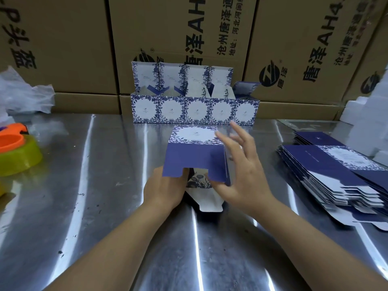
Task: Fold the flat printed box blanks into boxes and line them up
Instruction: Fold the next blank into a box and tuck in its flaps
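Middle of the worktop (105,185): my left hand (165,185) grips the half-folded box (195,152), my right hand (241,169) spread against its side; next, probably tuck its flaps, then stand it beside the 5 finished boxes (195,110) at the far edge

The half-folded cardboard box (195,148) shows a solid navy-blue flap; above it is a white panel framed by a blue leaf-and-flower pattern, and its lower flap is plain white. The row of five folded paper boxes (193,110) carries the same blue floral border round white centres. The stack of flat printed blanks (327,164) is navy with a white, blue-bordered patch and white edges. The shiny steel counter (84,185) is silver-grey. The brown corrugated cartons (73,49) bear black print. The round plastic object (19,152) is orange over yellow-green
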